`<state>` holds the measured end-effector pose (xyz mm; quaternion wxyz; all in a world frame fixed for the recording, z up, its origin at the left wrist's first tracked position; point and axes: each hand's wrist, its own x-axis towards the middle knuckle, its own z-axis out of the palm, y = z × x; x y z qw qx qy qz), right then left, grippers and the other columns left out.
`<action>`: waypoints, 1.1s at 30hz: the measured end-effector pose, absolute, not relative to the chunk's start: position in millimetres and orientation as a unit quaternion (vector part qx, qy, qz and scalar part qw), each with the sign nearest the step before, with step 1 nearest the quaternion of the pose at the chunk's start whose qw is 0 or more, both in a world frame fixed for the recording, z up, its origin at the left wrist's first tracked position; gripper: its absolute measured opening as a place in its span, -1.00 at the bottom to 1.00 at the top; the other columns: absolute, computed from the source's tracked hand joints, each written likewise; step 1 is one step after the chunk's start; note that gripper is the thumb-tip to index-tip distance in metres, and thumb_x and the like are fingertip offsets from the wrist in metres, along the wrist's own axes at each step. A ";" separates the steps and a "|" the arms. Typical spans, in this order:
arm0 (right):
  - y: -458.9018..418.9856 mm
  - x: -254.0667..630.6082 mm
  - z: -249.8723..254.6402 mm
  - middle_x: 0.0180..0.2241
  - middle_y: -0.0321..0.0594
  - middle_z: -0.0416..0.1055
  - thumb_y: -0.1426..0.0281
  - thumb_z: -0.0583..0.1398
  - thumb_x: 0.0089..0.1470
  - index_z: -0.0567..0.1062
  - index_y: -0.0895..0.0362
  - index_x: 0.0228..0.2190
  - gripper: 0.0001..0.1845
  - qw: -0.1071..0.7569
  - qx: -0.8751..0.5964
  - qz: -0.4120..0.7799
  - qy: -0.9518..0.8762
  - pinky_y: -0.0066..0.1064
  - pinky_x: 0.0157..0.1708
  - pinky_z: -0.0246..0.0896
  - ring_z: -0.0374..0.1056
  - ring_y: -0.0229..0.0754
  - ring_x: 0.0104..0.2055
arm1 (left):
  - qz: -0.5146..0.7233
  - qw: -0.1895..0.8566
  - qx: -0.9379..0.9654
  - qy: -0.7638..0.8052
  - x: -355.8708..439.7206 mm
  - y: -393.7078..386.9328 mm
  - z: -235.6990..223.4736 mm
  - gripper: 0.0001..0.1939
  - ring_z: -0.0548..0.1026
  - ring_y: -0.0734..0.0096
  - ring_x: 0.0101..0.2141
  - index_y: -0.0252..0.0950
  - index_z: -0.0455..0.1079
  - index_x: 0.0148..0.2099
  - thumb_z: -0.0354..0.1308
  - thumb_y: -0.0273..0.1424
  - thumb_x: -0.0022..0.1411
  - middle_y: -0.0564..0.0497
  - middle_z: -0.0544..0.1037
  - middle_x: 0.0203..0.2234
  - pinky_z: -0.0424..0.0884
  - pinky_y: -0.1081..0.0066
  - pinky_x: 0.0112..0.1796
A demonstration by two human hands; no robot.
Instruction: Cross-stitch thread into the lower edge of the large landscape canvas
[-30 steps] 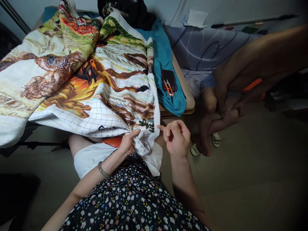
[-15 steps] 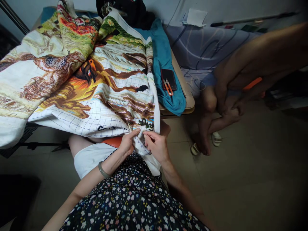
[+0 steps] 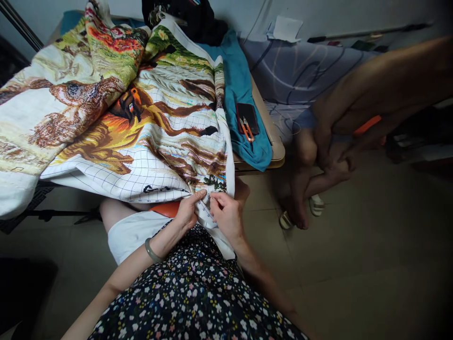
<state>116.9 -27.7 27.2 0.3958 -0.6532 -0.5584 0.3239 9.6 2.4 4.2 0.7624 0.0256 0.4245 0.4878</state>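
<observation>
A large cross-stitch cloth (image 3: pixel 184 113), printed with a grid and partly covered in brown, orange and green stitching, spreads from the table down to my lap. My left hand (image 3: pixel 187 211) grips its near edge, thumb on top and fingers underneath. Just to the right, my right hand (image 3: pixel 227 212) is closed in a pinch against the cloth, beside a dark green stitched patch. Whatever lies between those fingertips is too small to make out.
Orange-handled thread snips (image 3: pixel 247 130) lie on a dark phone-like object (image 3: pixel 252 115) over a teal cloth (image 3: pixel 233 71) at the table's right edge. Another person (image 3: pixel 329 137) sits to the right, hands at the knees. Dark fabric (image 3: pixel 198 23) is heaped at the back.
My right hand has shifted slightly, its fingers curling more while staying at the cloth. My left hand keeps its hold in the same spot.
</observation>
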 end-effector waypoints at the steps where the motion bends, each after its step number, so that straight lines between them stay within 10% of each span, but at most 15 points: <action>1: -28.1 115.3 25.6 -0.65 -0.33 0.41 0.31 0.12 0.11 0.52 0.13 -0.33 -0.79 0.402 -0.654 0.337 -0.545 -0.50 -0.68 0.15 0.24 -0.30 -0.69 | 0.488 0.761 0.029 0.427 9.6 2.3 4.4 -0.65 0.46 0.42 -0.56 -0.38 0.48 -0.49 0.50 -0.33 -0.35 0.00 0.55 -0.59 0.37 0.39 -0.40; 33: -27.4 112.5 17.1 -0.52 -0.27 0.47 0.35 0.18 0.01 0.52 0.14 -0.47 -0.85 0.467 -0.629 0.380 -0.492 -0.46 -0.53 0.25 0.30 -0.28 -0.57 | 0.509 0.714 0.045 0.479 13.8 5.5 5.0 -0.77 0.42 0.46 -0.55 -0.35 0.46 -0.52 0.39 -0.39 -0.33 0.02 0.53 -0.60 0.33 0.42 -0.40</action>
